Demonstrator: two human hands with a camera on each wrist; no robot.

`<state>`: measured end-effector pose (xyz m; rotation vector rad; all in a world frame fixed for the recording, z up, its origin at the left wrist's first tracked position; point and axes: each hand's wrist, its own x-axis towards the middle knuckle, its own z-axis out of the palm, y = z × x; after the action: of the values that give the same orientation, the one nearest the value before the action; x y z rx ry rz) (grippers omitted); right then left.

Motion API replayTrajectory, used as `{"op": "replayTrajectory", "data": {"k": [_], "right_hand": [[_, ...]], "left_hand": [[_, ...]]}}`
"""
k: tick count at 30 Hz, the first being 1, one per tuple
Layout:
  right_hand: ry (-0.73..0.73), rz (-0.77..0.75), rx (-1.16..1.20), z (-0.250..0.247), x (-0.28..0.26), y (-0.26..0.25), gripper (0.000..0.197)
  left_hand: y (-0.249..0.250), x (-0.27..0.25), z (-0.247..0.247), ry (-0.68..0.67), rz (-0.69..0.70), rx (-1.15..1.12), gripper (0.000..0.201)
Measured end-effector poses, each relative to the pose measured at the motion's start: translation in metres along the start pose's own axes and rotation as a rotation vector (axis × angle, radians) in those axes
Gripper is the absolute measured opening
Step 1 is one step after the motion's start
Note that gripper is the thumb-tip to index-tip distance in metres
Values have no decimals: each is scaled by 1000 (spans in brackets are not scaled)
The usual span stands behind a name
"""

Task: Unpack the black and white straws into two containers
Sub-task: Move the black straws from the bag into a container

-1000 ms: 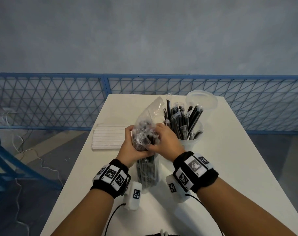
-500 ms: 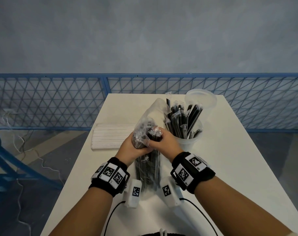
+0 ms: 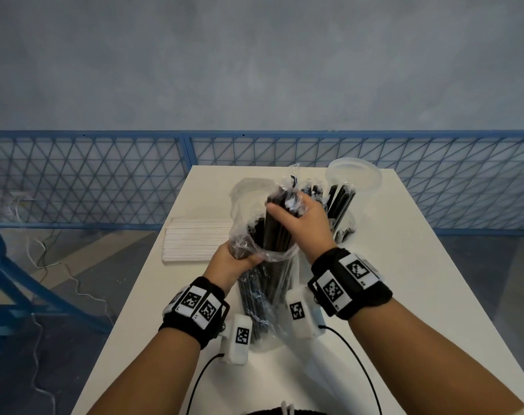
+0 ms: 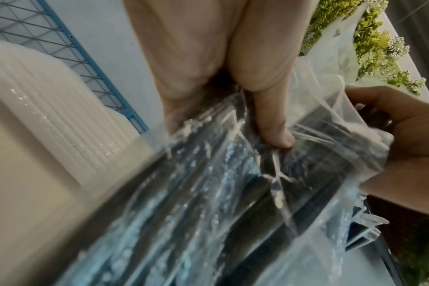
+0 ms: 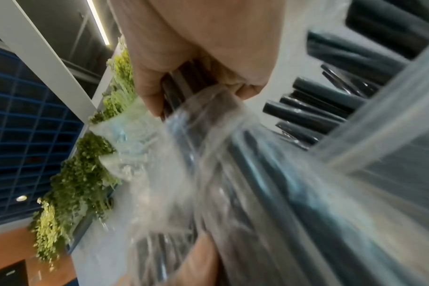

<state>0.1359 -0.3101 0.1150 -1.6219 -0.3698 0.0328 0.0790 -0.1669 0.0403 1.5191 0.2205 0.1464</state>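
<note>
A clear plastic bag point(image 3: 254, 292) of black straws point(image 3: 277, 232) stands on the white table point(image 3: 389, 295). My left hand point(image 3: 235, 262) grips the bag near its open mouth; in the left wrist view its thumb point(image 4: 274, 123) presses the plastic point(image 4: 208, 193). My right hand point(image 3: 299, 217) holds a bunch of black straws half drawn out of the bag, gripped near their tops, as the right wrist view shows point(image 5: 184, 83). Behind it, a clear container point(image 3: 344, 226) holds several black straws. A second clear container point(image 3: 355, 173) stands behind that one. A pack of white straws point(image 3: 194, 241) lies flat at the left.
A blue mesh fence point(image 3: 105, 181) runs behind the table, with a grey wall above it. Cables point(image 3: 60, 274) lie on the floor at the left. The wrist cameras' cords point(image 3: 359, 369) trail over the table's near end.
My right hand has risen and moved away from me, drawing a bunch of black straws up out of the bag. My left hand stays on the bag, holding it down.
</note>
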Motion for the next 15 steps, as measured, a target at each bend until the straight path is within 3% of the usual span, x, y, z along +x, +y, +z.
{"op": "replayTrajectory", "data": {"k": [5, 9, 11, 15], "right_hand": [[-61, -27, 134, -6, -5, -13, 40], [-251, 62, -94, -11, -7, 7, 58], [-190, 54, -129, -8, -9, 14, 62], [1, 43, 65, -7, -7, 0, 33]], "left_hand": [[4, 0, 6, 34, 12, 8, 34], [4, -1, 7, 65, 26, 8, 25], [5, -2, 10, 46, 28, 13, 24], [7, 1, 11, 36, 27, 12, 22]]}}
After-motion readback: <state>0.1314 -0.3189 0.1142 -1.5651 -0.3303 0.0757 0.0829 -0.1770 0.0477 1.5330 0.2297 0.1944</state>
